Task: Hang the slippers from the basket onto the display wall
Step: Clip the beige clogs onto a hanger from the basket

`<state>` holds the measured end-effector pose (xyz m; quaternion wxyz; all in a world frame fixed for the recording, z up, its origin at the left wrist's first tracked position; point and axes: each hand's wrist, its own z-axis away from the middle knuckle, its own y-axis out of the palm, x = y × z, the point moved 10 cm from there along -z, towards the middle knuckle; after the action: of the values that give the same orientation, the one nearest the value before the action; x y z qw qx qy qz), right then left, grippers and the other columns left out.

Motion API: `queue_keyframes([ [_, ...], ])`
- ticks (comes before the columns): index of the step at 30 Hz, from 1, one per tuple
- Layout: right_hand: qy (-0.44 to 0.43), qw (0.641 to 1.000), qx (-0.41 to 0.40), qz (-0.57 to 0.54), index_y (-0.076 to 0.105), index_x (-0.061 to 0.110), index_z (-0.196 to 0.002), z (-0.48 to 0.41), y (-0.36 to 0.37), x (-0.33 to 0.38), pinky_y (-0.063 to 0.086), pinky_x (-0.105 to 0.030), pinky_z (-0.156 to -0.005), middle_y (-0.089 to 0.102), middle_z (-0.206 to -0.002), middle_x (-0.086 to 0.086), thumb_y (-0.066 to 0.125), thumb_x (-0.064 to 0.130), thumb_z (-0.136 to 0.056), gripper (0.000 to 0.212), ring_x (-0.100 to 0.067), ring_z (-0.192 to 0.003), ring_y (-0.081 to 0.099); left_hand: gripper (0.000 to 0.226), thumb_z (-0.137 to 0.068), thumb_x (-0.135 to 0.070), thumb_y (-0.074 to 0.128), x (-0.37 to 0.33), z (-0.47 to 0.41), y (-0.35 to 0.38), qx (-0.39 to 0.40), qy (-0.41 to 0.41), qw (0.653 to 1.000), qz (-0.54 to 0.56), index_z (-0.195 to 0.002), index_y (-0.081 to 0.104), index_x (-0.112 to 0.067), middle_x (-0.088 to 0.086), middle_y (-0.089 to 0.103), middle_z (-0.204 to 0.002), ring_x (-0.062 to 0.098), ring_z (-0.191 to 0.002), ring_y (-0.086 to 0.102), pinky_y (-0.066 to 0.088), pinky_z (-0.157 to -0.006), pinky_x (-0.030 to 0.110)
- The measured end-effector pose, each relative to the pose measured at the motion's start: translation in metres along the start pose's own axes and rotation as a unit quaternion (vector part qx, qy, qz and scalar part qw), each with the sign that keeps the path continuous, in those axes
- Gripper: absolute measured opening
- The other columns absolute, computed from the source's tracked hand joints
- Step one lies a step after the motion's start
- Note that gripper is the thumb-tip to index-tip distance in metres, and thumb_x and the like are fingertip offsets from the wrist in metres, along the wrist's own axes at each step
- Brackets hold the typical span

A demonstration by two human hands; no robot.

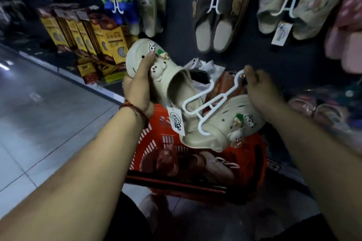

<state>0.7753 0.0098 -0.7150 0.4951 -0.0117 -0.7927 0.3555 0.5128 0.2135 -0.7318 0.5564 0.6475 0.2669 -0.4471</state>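
Note:
A pair of cream slippers with bear charms is joined by a white plastic hanger (210,100) above the red basket (154,146). My left hand (138,86) grips the upper slipper (162,70) around its toe, thumb on top. The lower slipper (221,129) lies across the basket's rim. My right hand (261,92) rests on that slipper's toe and its fingers pinch the hanger's hook end. A paper tag (176,121) dangles from the pair. More slippers lie inside the basket, dim and brownish. The dark display wall (180,25) stands behind.
Hung pairs fill the wall: blue (119,0), pale green (151,4), grey-brown (221,15), beige (297,2), pink (344,31). Yellow-brown boxes (94,39) stand at the left on a low ledge. Grey tiled floor (39,123) lies left. More pairs are heaped at lower right (321,107).

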Motion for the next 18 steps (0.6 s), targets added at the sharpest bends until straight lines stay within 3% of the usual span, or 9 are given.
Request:
queue_keyframes([
  [3, -0.038, 0.999, 0.001, 0.038, 0.060, 0.001, -0.101, -0.007, 0.012, 0.010, 0.025, -0.027, -0.069, 0.062, -0.101, -0.020, 0.032, 0.045, -0.106, 0.052, -0.033, -0.097, 0.058, 0.065, -0.063, -0.038, 0.091, 0.013, -0.012, -0.011, -0.012, -0.025, 1.000, 0.005, -0.118, 0.067, -0.013, 0.011, 0.076, -0.105, 0.030, -0.097, 0.074, 0.056, -0.091, 0.052],
  [6, -0.107, 0.994, 0.002, 0.039, 0.051, 0.006, -0.084, -0.010, 0.020, 0.028, 0.021, -0.026, -0.063, 0.050, -0.077, -0.006, 0.035, 0.040, -0.106, 0.043, -0.024, -0.079, 0.050, 0.089, -0.039, -0.056, 0.093, 0.032, -0.015, -0.046, -0.145, -0.068, 0.987, -0.016, -0.111, 0.058, -0.018, 0.007, 0.075, -0.101, 0.030, -0.087, 0.074, 0.059, -0.082, 0.051],
  [8, -0.130, 0.990, 0.006, 0.050, 0.047, 0.007, -0.081, -0.009, 0.027, 0.033, 0.020, -0.027, -0.062, 0.047, -0.074, -0.005, 0.036, 0.037, -0.106, 0.041, -0.020, -0.075, 0.046, 0.106, -0.030, -0.062, 0.090, 0.043, -0.013, -0.060, -0.190, -0.092, 0.976, -0.045, -0.119, 0.053, -0.018, 0.007, 0.073, -0.101, 0.030, -0.085, 0.073, 0.059, -0.079, 0.049],
  [11, -0.127, 0.989, -0.007, 0.070, 0.048, 0.008, -0.084, -0.012, 0.023, 0.031, 0.019, -0.028, -0.063, 0.051, -0.078, -0.010, 0.036, 0.038, -0.106, 0.040, -0.022, -0.076, 0.046, 0.108, -0.035, -0.054, 0.096, 0.049, -0.021, -0.036, -0.077, -0.120, 0.989, -0.036, -0.126, 0.057, -0.012, 0.010, 0.075, -0.107, 0.030, -0.088, 0.075, 0.059, -0.080, 0.052],
  [13, -0.114, 0.991, -0.008, 0.075, 0.052, 0.004, -0.088, -0.018, 0.017, 0.023, 0.026, -0.032, -0.066, 0.059, -0.089, -0.020, 0.035, 0.041, -0.106, 0.045, -0.028, -0.081, 0.052, 0.098, -0.048, -0.044, 0.098, 0.040, -0.027, -0.020, -0.012, -0.089, 0.995, -0.040, -0.129, 0.055, -0.009, 0.013, 0.075, -0.108, 0.032, -0.092, 0.074, 0.058, -0.083, 0.053],
  [15, -0.111, 0.992, -0.007, 0.064, 0.055, 0.002, -0.090, -0.022, 0.010, 0.017, 0.041, -0.038, -0.073, 0.062, -0.091, -0.023, 0.032, 0.051, -0.104, 0.055, -0.032, -0.084, 0.059, 0.085, -0.061, -0.035, 0.094, 0.035, -0.031, -0.011, 0.024, -0.065, 0.997, -0.019, -0.131, 0.054, -0.005, 0.016, 0.074, -0.109, 0.034, -0.096, 0.073, 0.058, -0.085, 0.054],
  [18, -0.119, 0.992, -0.014, 0.037, 0.055, 0.005, -0.086, -0.023, -0.002, 0.018, 0.048, -0.048, -0.077, 0.061, -0.082, -0.020, 0.032, 0.059, -0.099, 0.060, -0.032, -0.079, 0.060, 0.085, -0.061, -0.040, 0.093, 0.046, -0.032, -0.007, 0.055, -0.120, 0.991, -0.011, -0.131, 0.058, -0.007, 0.018, 0.072, -0.114, 0.037, -0.102, 0.071, 0.055, -0.089, 0.058],
])
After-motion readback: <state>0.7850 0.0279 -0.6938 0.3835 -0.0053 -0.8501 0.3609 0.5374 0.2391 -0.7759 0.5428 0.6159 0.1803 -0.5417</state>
